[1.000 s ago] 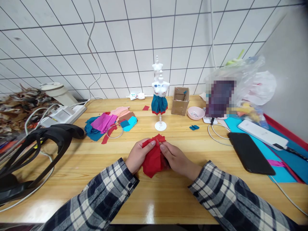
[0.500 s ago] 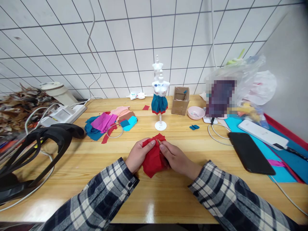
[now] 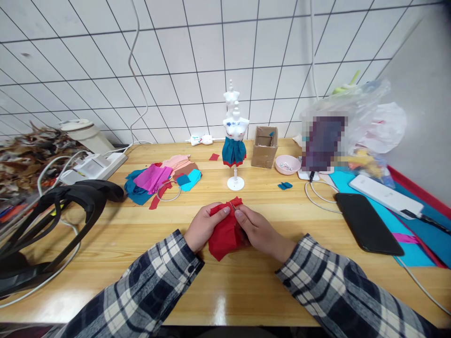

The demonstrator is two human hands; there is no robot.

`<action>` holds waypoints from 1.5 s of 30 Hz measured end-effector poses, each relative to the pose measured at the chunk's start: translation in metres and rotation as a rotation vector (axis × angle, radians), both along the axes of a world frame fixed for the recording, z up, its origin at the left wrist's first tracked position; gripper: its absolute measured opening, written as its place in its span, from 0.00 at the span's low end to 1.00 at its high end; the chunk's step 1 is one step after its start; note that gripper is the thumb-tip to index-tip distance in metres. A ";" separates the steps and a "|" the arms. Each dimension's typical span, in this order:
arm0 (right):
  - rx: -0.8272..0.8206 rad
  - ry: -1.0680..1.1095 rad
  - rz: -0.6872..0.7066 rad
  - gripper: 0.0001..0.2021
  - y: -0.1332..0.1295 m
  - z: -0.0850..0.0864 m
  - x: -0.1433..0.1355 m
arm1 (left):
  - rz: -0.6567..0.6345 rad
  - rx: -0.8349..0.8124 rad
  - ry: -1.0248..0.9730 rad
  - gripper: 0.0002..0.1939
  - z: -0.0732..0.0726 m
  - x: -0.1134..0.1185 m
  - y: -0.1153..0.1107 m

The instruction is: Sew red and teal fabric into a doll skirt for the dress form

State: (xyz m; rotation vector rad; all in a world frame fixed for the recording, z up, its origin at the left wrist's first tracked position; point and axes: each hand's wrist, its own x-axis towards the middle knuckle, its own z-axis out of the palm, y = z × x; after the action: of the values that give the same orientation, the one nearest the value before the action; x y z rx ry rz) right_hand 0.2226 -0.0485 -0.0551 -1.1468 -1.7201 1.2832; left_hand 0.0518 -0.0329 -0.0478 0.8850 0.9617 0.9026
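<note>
A piece of red fabric (image 3: pixel 225 237) is held just above the wooden table, between both hands. My left hand (image 3: pixel 203 228) pinches its upper left part, thumb on top. My right hand (image 3: pixel 262 231) is closed at the fabric's right side, its thumb and forefinger on a slim pointed tool (image 3: pixel 233 205). The tool's tip lies against the fabric's top edge; most of it is hidden by the fingers, so its exact kind is unclear. Behind the hands stands a small white dress form (image 3: pixel 235 129) wearing a teal skirt (image 3: pixel 234 151) with a red hem.
Coloured fabric scraps (image 3: pixel 153 178) and a ring (image 3: pixel 169 191) lie to the left. A cardboard box (image 3: pixel 264 148), a pink bowl (image 3: pixel 288 165) of beads and a teal scrap (image 3: pixel 285 186) are behind right. A black phone (image 3: pixel 368 224) lies right; a black headset (image 3: pixel 84 202) sits left.
Both hands keep their hold on the red fabric. The pointed tool's tip and the fabric's top edge have shifted slightly; little else differs.
</note>
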 end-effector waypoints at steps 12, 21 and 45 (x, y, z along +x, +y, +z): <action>0.043 -0.001 -0.036 0.20 0.001 -0.003 -0.002 | 0.008 0.027 0.047 0.15 0.001 0.001 -0.001; 0.033 -0.012 -0.022 0.19 0.001 -0.002 -0.002 | -0.012 0.019 0.037 0.16 0.001 0.001 0.000; -0.205 0.129 0.019 0.24 -0.001 -0.003 -0.002 | -0.019 -0.007 -0.001 0.15 -0.003 -0.001 0.000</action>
State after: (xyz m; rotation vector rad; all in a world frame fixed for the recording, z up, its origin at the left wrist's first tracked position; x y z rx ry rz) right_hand 0.2201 -0.0499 -0.0578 -1.1366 -1.5366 1.5397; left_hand 0.0506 -0.0327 -0.0512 0.8866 0.9540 0.8830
